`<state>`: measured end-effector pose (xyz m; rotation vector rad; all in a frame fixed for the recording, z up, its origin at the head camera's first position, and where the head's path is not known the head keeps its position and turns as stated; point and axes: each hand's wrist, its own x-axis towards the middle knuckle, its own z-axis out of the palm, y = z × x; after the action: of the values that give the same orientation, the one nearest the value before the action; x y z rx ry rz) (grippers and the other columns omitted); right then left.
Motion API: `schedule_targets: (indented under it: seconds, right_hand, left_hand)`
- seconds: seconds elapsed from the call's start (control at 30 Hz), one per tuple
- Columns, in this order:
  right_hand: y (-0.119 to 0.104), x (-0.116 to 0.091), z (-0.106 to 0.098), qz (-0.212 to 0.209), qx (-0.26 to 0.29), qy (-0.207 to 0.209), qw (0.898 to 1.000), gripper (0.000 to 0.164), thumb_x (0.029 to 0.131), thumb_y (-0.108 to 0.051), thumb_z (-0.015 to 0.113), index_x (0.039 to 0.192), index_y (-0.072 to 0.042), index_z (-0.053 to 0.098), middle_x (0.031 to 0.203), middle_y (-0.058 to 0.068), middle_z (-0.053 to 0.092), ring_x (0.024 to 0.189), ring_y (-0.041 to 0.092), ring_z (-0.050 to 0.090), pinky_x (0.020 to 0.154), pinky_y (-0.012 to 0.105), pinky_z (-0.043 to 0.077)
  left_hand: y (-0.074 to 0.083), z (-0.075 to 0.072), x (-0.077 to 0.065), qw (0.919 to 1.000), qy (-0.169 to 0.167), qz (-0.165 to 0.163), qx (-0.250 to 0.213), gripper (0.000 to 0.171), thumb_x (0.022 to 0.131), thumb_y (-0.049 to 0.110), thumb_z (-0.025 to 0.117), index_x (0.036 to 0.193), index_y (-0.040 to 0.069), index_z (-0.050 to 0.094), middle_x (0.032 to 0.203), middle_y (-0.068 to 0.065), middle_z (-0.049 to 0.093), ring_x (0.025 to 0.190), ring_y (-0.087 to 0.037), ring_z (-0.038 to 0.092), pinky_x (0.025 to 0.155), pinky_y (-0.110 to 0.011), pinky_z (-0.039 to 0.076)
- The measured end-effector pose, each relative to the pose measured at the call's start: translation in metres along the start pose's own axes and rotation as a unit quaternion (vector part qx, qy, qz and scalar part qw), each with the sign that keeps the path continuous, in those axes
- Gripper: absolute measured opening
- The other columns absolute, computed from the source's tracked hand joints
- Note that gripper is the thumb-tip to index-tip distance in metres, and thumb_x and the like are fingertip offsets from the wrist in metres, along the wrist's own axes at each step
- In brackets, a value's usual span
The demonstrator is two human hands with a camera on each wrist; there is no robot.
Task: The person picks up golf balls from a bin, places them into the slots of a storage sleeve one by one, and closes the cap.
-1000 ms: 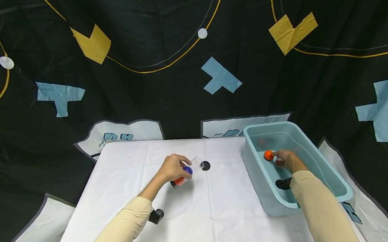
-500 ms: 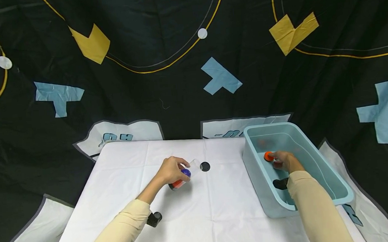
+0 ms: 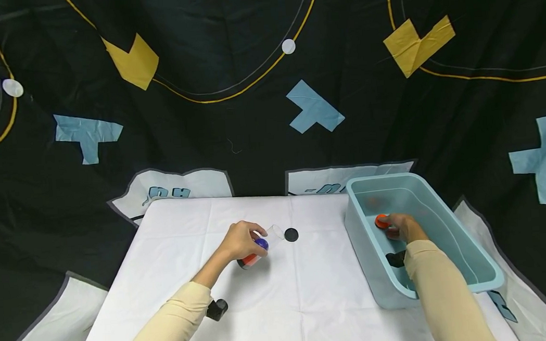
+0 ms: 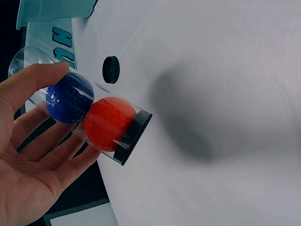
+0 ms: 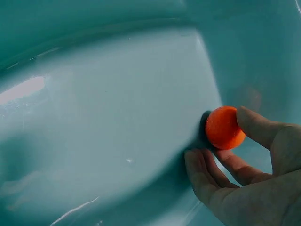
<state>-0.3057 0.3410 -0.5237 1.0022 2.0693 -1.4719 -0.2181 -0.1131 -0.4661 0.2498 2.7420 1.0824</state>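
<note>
- Our left hand (image 3: 240, 240) wraps thumb and fingers round a clear plastic tube (image 4: 99, 92), tilted above the tabletop (image 3: 263, 322); too loose a hold could let the slick wall slip.
- Our right hand (image 5: 256, 181) pinches a glossy orange ball (image 5: 224, 126) between thumb and finger, low in the light-teal plastic tub (image 3: 393, 300); we cannot tell whether it touches the floor. An off-centre pinch could squirt it away along the smooth plastic.
- Inside the tube, a glossy blue ball (image 4: 70, 97) and a red ball (image 4: 110, 124) sit towards the black end; the far end looks uncapped, so tipping it down could roll them out.
- Beyond, a round black cap (image 4: 111, 69) lies near that end; a careless sweep might knock it aside.
</note>
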Motion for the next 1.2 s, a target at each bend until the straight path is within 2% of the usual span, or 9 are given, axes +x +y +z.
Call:
schedule_targets:
  seconds: [0.1,0.23,0.4,0.47,0.6,0.8,0.9,1.07,1.2]
  right_hand:
    - [0.002,-0.003,-0.003,-0.001,0.005,0.001,1.0,0.043,0.099,-0.013,0.057,0.134,0.007,0.043,0.12,0.019,0.047,0.098,0.026,0.053,0.077,0.027,0.055]
    - [-0.002,-0.012,-0.005,0.002,0.026,-0.017,0.999,0.047,0.099,-0.012,0.057,0.138,0.006,0.04,0.123,0.019,0.046,0.098,0.027,0.053,0.077,0.026,0.057]
    - [-0.008,-0.023,-0.011,-0.002,0.052,-0.076,0.996,0.035,0.099,-0.017,0.061,0.124,0.002,0.046,0.12,0.019,0.05,0.087,0.024,0.061,0.083,0.028,0.06]
    - [-0.012,-0.028,-0.014,-0.005,0.055,-0.1,0.993,0.031,0.099,-0.02,0.063,0.118,-0.001,0.047,0.115,0.018,0.054,0.083,0.022,0.065,0.083,0.028,0.06]
    - [-0.023,-0.04,-0.023,-0.036,0.048,-0.144,0.988,0.03,0.101,-0.023,0.062,0.115,0.0,0.048,0.099,0.013,0.062,0.078,0.019,0.071,0.081,0.029,0.061]
    - [-0.044,-0.061,-0.031,-0.066,0.045,-0.169,0.982,0.028,0.102,-0.021,0.06,0.118,-0.002,0.048,0.087,0.008,0.069,0.077,0.016,0.073,0.081,0.027,0.06]
    - [-0.053,-0.074,-0.032,-0.073,0.041,-0.17,0.982,0.032,0.101,-0.021,0.061,0.123,-0.004,0.046,0.088,0.007,0.07,0.078,0.015,0.073,0.082,0.026,0.06]
    - [-0.066,-0.096,-0.035,-0.107,0.006,-0.172,0.979,0.044,0.102,-0.023,0.061,0.134,-0.001,0.043,0.088,0.004,0.073,0.081,0.013,0.073,0.084,0.025,0.059]
    - [-0.078,-0.112,-0.034,-0.129,-0.008,-0.187,0.974,0.045,0.101,-0.023,0.063,0.135,-0.002,0.044,0.092,0.001,0.075,0.084,0.013,0.073,0.088,0.026,0.058]
  left_hand:
    - [0.001,0.0,0.0,1.0,-0.001,0.001,-0.002,0.038,0.065,0.014,0.094,0.099,0.014,0.079,0.092,-0.007,0.078,0.089,-0.022,0.069,0.076,-0.034,0.057]
    - [0.002,-0.001,-0.001,1.0,-0.003,0.007,0.001,0.038,0.065,0.013,0.093,0.1,0.012,0.079,0.092,-0.007,0.078,0.088,-0.023,0.07,0.077,-0.035,0.058]
    - [0.004,-0.002,0.0,0.9998,-0.003,0.019,0.009,0.039,0.064,0.013,0.094,0.1,0.011,0.078,0.092,-0.008,0.078,0.09,-0.024,0.07,0.076,-0.036,0.058]
    - [0.006,-0.001,0.001,0.9998,-0.005,0.017,0.009,0.04,0.064,0.015,0.094,0.101,0.012,0.078,0.092,-0.006,0.078,0.091,-0.024,0.069,0.076,-0.035,0.057]
    - [0.009,0.0,0.004,0.9998,-0.007,0.015,0.01,0.041,0.064,0.016,0.094,0.102,0.013,0.079,0.092,-0.005,0.078,0.093,-0.024,0.069,0.077,-0.034,0.057]
    - [0.013,0.0,0.005,0.9998,-0.008,0.016,0.009,0.04,0.064,0.016,0.094,0.101,0.014,0.079,0.093,-0.005,0.078,0.098,-0.026,0.067,0.077,-0.034,0.057]
    - [0.013,0.0,0.005,0.9999,-0.006,0.013,0.009,0.04,0.064,0.015,0.094,0.101,0.014,0.079,0.093,-0.005,0.078,0.097,-0.026,0.068,0.077,-0.034,0.057]
    - [0.013,0.0,0.005,0.9998,-0.009,0.017,0.011,0.041,0.064,0.015,0.094,0.102,0.013,0.078,0.092,-0.005,0.078,0.093,-0.024,0.069,0.076,-0.032,0.057]
    - [0.015,0.0,0.006,0.9997,-0.01,0.02,0.007,0.04,0.064,0.015,0.094,0.101,0.013,0.078,0.092,-0.007,0.078,0.091,-0.023,0.07,0.076,-0.033,0.057]
